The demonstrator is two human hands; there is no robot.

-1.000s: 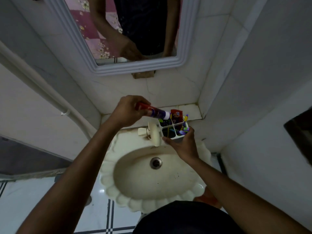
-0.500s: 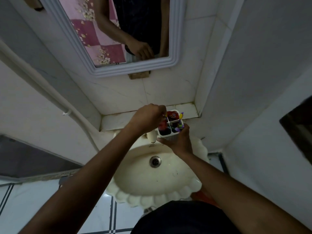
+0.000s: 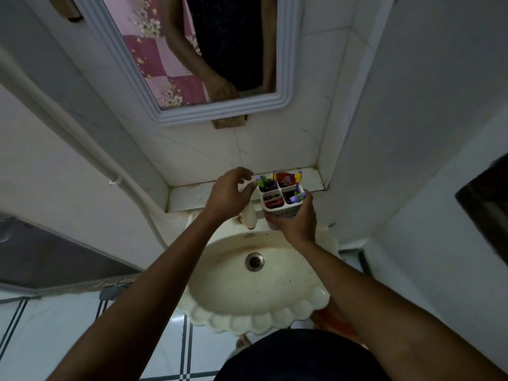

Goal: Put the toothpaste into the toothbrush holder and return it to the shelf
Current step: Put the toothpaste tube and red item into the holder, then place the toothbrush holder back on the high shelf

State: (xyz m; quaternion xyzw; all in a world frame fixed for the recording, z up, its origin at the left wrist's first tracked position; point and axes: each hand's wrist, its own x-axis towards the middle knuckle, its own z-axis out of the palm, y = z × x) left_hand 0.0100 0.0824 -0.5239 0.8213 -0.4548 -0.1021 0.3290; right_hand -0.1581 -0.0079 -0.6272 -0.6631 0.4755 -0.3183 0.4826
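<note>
Gripping the white toothbrush holder [image 3: 281,198] from below, the right hand [image 3: 295,220] keeps it above the sink [image 3: 255,284], just before the shelf [image 3: 192,193]. The left hand [image 3: 228,195] hovers beside it, fingers loosely spread, empty. The red toothpaste [image 3: 273,202] sits in the near-left compartment.

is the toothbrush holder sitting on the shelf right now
No, the right hand holds the toothbrush holder up from below, in front of the shelf and above the sink's back edge.
</note>
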